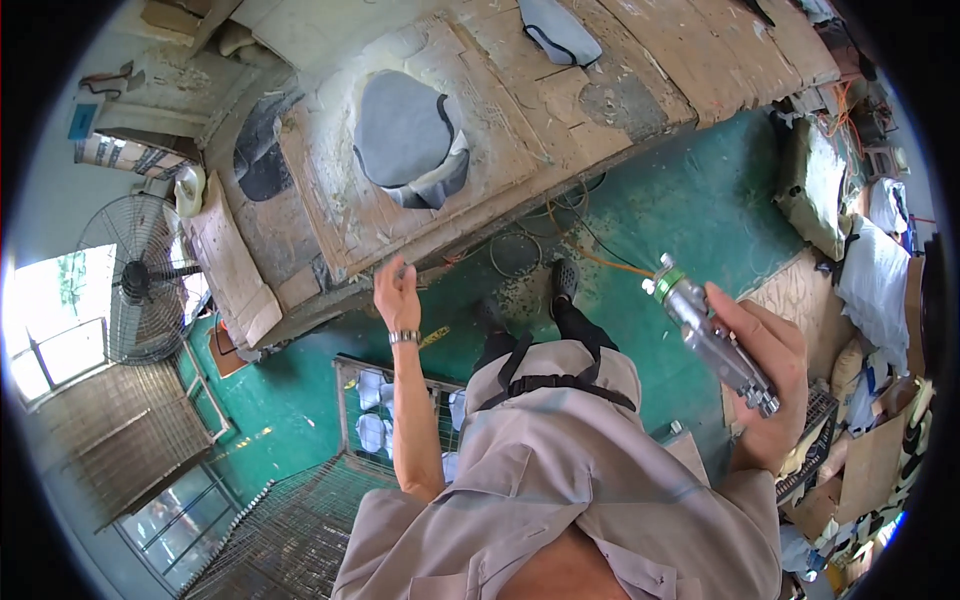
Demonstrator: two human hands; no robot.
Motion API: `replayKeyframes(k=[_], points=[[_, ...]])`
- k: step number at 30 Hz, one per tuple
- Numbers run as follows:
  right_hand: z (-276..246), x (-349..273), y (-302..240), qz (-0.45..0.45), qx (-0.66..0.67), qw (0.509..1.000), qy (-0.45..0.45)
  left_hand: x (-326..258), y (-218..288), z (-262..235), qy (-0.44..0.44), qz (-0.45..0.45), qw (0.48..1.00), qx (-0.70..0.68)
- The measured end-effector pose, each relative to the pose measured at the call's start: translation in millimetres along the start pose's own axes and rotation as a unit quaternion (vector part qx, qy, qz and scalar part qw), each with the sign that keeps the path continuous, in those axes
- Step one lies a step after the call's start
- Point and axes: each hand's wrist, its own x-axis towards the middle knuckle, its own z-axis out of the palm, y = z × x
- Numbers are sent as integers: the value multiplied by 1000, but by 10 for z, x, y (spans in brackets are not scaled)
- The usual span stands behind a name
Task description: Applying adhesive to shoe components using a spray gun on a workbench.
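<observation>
Spray gun gripped in right hand, left hand empty at bench edge

Metal spray gun held in right hand, fingers closed about its body; its green-ringed end is pointed toward the workbench. The gun is carried above the green floor, well off the bench's front edge. An orange hose is seen running to the ringed end; whether it is joined there cannot be told. Left hand held just by the bench's front edge, toward the left end; fingers loosely curled, nothing seen in the grip. A metal band is worn on that wrist.

Grey padded piece laid near the front edge, left half of the bench, untouched; dark trim noted on its side, pale folds at its near end. Smaller grey piece placed farther right, back from the front edge. Large fan stood beyond the bench's left end.
</observation>
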Motion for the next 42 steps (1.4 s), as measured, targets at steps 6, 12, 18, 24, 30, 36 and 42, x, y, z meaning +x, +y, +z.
replayKeyframes(k=[6, 12, 18, 24, 30, 36, 42], points=[[-297, 249, 192, 43, 28, 999, 18, 1203, 937, 73, 75, 181, 958, 209], [-364, 580, 381, -6, 46, 998, -33, 1453, 742, 110, 45, 76, 937, 338], [-338, 744, 217, 1, 62, 998, -31, 1464, 684, 100, 77, 68, 980, 173], [-170, 910, -86, -49, 52, 996, -45, 821, 431, -14, 214, 23, 976, -43], [-54, 1146, -335, -87, 17, 994, -64, 195, 165, -36, 189, -19, 981, -42], [-9, 1139, -509, -80, 12, 995, -54, 159, -16, -118, 202, -65, 975, -57], [-62, 1098, -504, -148, -31, 977, -152, 442, -123, -263, 234, -9, 969, -74]])
